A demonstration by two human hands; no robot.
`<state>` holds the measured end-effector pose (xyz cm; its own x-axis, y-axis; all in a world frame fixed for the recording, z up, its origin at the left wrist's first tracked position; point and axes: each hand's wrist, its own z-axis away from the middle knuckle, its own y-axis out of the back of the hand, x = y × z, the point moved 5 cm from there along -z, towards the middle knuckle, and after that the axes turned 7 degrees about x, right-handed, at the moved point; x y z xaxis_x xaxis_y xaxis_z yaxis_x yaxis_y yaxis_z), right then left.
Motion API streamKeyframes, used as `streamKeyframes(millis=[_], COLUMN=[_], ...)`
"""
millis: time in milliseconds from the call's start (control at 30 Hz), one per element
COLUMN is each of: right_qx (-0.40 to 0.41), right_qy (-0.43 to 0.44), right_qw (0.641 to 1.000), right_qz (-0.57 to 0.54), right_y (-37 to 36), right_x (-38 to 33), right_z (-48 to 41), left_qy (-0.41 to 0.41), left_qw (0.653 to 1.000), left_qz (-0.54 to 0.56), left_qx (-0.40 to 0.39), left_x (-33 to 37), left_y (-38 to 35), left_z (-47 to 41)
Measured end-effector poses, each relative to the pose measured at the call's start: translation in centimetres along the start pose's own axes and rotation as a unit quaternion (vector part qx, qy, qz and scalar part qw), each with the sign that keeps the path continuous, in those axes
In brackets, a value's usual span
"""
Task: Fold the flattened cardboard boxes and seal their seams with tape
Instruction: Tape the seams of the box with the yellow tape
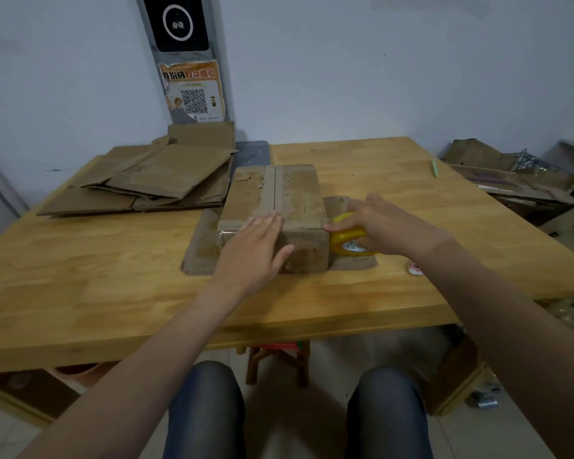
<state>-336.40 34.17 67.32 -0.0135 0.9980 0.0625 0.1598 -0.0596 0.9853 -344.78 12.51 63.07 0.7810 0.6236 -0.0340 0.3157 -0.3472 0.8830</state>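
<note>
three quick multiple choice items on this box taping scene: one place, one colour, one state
1. Where lies the stack of flattened brown cardboard sheets? A) far left of the wooden table B) person's lap C) table's near right corner
2. Colour of the plastic tape dispenser gripped by the right hand? A) blue B) yellow C) black
3. How does the left hand meet the folded brown cardboard box? A) fist B) flat, fingers straight C) pinching a flap
1 A: it sits far left, beside the box. 2 B: yellow shows under the fingers. 3 B: palm rests on the box's near top edge.
</note>
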Motion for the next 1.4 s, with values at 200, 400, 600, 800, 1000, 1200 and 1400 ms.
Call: streamKeyframes(millis=[200, 400, 600, 800, 1000, 1200, 1400], right_qx=[0.001, 0.008, 0.005, -0.004, 0.016, 0.070, 0.083], right_qy=[-0.006, -0.008, -0.019, -0.017, 0.018, 0.000, -0.047], right_qw=[1.000, 1.000, 1.000, 1.000, 0.999, 0.990, 0.981], right_qz=[-0.009, -0.010, -0.009, 0.004, -0.025, -0.123, -0.167], right_y=[0.0, 0.1, -0.1, 0.2, 0.8, 1.4, 0.5], right_x=[-0.2, -0.7, -0.9, -1.3, -2.9, -2.8, -1.3], right_z=[-0.1, -0.1, 0.0, 0.0, -0.1, 0.4, 0.8], left_qy=[0.071, 0.205, 0.336, 0.285, -0.020, -0.050, -0.017], left_qw=[0.997, 0.951, 0.855, 0.927, 0.999, 0.998, 1.000], left_qz=[0.032, 0.219, 0.378, 0.241, 0.028, 0.042, -0.009], left_qx=[0.000, 0.079, 0.111, 0.028, 0.005, -0.010, -0.010], left_x=[-4.2, -5.6, -5.2, -6.3, 0.2, 2.6, 3.6], left_y=[1.1, 1.0, 0.8, -0.6, 0.9, -0.2, -0.7], left_z=[1.7, 2.0, 2.5, 2.8, 0.1, -0.7, -1.0])
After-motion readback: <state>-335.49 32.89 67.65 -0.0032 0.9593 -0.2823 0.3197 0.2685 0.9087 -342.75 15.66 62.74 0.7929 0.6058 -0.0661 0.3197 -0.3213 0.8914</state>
